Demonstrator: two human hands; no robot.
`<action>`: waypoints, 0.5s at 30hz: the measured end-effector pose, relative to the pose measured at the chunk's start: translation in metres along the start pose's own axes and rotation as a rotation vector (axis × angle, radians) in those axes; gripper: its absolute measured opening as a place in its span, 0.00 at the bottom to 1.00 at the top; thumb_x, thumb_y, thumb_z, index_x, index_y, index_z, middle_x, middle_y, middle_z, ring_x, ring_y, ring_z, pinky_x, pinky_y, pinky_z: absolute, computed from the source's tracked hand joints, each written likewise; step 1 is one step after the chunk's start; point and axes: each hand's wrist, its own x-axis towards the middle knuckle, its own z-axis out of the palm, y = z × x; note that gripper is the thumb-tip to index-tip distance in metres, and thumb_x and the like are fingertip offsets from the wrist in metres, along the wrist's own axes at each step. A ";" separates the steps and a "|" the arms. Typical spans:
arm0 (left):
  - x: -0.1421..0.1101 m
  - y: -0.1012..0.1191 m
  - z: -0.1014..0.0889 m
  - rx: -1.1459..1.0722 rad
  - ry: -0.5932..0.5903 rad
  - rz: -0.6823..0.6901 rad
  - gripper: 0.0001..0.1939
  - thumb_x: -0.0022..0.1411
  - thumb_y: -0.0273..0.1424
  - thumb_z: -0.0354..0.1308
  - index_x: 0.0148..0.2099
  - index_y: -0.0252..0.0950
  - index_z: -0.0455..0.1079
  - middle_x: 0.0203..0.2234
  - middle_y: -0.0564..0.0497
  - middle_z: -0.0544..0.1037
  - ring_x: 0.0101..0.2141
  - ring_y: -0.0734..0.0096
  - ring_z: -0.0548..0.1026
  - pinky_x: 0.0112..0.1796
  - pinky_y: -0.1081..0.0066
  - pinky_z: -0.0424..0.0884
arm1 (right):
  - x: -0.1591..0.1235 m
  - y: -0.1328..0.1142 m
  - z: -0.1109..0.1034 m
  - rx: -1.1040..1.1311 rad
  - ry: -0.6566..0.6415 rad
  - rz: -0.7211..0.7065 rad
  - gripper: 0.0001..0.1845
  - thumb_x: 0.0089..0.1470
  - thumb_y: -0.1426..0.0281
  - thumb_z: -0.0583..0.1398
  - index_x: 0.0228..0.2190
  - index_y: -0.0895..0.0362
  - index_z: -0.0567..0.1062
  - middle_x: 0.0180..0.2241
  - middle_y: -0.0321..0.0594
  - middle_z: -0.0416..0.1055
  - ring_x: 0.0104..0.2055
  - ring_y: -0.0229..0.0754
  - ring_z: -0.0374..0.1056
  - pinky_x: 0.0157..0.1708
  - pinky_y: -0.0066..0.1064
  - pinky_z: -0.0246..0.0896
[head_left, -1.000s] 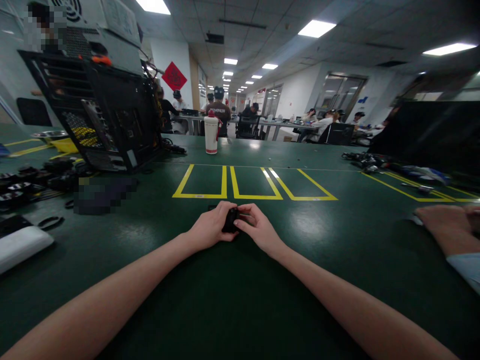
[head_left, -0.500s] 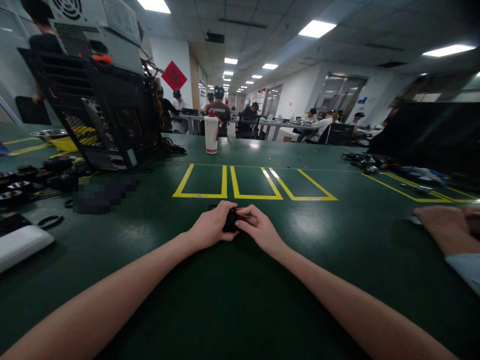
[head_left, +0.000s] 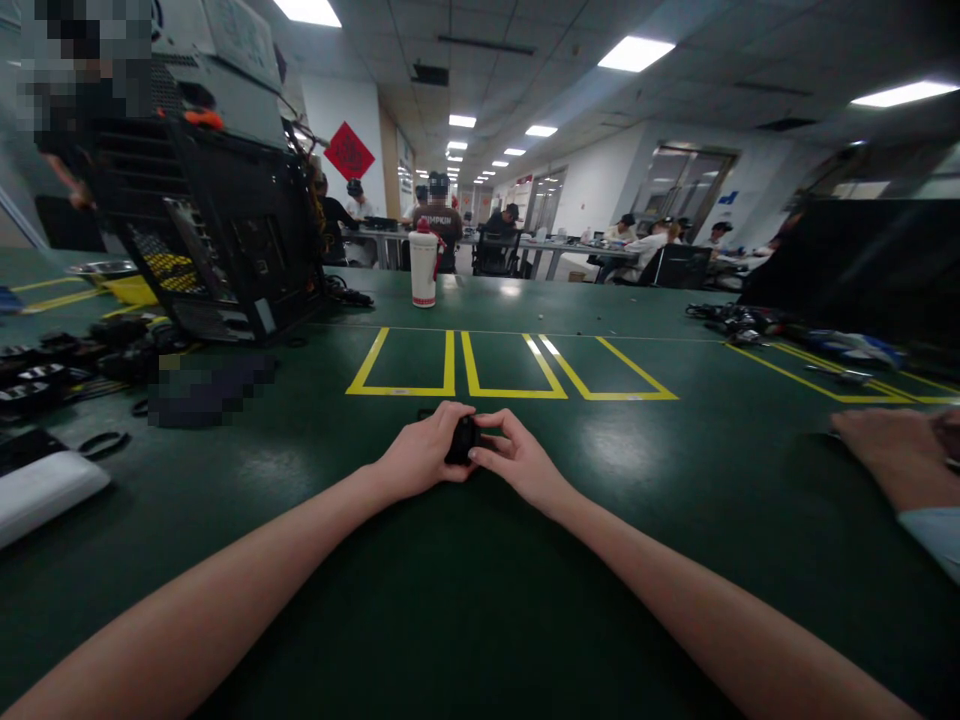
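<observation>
A small black object [head_left: 460,442] with a rounded shape is held low over the green table, just in front of the yellow taped frames. My left hand [head_left: 427,448] wraps round its left side, thumb below and fingers over the top. From the right, the thumb and fingers of my right hand [head_left: 516,455] pinch at its side. A dark loop or edge shows behind my left knuckles; whether it belongs to the object I cannot tell. Much of the object is hidden by my fingers, and its exact kind is unclear.
Yellow tape [head_left: 517,393] marks the green table [head_left: 480,600] ahead. A white bottle [head_left: 424,268] stands beyond it. At left are a black computer case [head_left: 217,220], cables, a dark pouch [head_left: 214,390] and a white box [head_left: 49,495]. Another person's hand [head_left: 889,450] is at right.
My right thumb and fingertips have shifted slightly against the black object; my left hand keeps its hold. The person at far left has moved a little.
</observation>
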 end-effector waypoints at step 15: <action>-0.001 0.000 -0.002 -0.014 0.003 0.007 0.33 0.46 0.34 0.59 0.51 0.39 0.46 0.43 0.48 0.63 0.35 0.66 0.70 0.34 0.67 0.67 | 0.000 -0.001 0.000 -0.030 -0.012 -0.018 0.17 0.43 0.75 0.59 0.37 0.52 0.62 0.41 0.35 0.63 0.47 0.40 0.62 0.47 0.38 0.59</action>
